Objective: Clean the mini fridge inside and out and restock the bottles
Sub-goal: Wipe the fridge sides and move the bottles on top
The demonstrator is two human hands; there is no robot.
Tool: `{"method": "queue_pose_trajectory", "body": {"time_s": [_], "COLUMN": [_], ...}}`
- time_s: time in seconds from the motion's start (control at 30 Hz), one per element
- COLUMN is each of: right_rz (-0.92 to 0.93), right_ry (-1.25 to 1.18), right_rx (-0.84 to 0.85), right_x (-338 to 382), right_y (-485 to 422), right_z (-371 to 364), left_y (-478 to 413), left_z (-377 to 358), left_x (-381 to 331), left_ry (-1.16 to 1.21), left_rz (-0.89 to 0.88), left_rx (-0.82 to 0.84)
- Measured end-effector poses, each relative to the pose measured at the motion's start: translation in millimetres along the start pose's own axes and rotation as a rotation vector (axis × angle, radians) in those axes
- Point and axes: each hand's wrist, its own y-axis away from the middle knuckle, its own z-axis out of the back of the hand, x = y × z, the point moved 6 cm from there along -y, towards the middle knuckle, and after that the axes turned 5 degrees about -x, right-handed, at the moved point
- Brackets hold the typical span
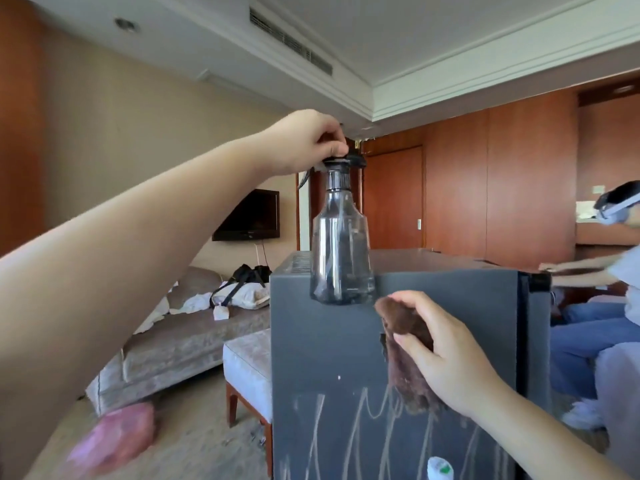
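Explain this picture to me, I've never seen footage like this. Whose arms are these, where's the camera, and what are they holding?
There is no machine here. One person wears a wide-angle camera on the head, so this single picture looks out over their own two arms. The left hand grips the black trigger top of a clear plastic spray bottle. The bottle seems held in the air in front of the dark grey mini fridge rather than standing on it. The right hand holds a crumpled brown cloth at the fridge's side, above pale chalk-like scribbles on that panel. Behind are a beige sofa and a wall-mounted black television. At the right edge another person sits.
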Motion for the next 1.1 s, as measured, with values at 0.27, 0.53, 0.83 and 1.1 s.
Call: {"method": "queue_pose_trajectory", "body": {"time_s": [0.27,0.53,0.83,1.1], "right_rz": [-0.031,-0.101,-0.056,-0.057], "right_ry": [0.160,0.222,0.338,0.257], "right_rx": [-0.046,-0.011,-0.022,-0.118], "right_x": [-7.3,-28.6,-31.8,-43.5], "right_y": [-19.4,-26.9,-30.9,-13.0], "right_z": [15.8,7.9,1.4,-10.4], "left_y": [-37.3,-37.0,13.9,152.3], "left_z": [-6.9,-48.7,-72.7,-108.1], "left_x": [7.1,36.8,22.7,-42.8], "left_ry": [0.043,0.024,-0.176,0.237], "left_rz": [0.109,0.275,0.050,0.016], "left_rx": [-0.111,-0.192,-0.431,-0.416]}}
